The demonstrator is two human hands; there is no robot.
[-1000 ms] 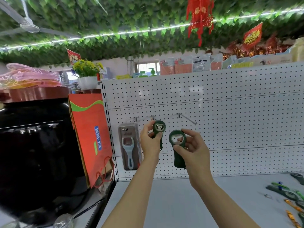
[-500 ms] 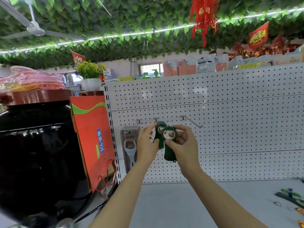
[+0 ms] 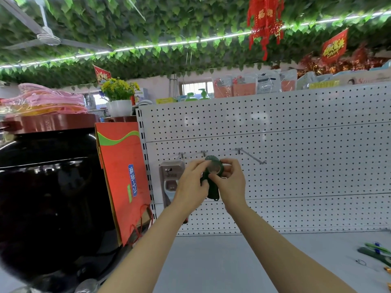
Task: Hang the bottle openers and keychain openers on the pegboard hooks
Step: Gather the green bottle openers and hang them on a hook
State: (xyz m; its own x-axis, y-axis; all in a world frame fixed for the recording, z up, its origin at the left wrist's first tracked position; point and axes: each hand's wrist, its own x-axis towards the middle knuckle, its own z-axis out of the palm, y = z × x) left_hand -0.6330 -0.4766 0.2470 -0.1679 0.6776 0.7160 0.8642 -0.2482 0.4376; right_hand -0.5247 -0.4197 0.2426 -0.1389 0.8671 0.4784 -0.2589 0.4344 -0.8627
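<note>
Holding: green bottle openers (image 3: pixel 212 188) pinched between my left hand (image 3: pixel 191 185) and right hand (image 3: pixel 230 182), against the pegboard (image 3: pixel 296 166).
Hook: middle hook (image 3: pixel 204 153) just above.
Blister pack: packaged opener (image 3: pixel 170 182) inside, hanging left.

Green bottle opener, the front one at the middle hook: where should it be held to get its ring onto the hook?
Probably by the rim of its round head, pinched from the right side as the right hand does now. The green bottle opener hangs handle down, so this leaves the opening free for the middle hook. The left hand steadies from the left.
</note>
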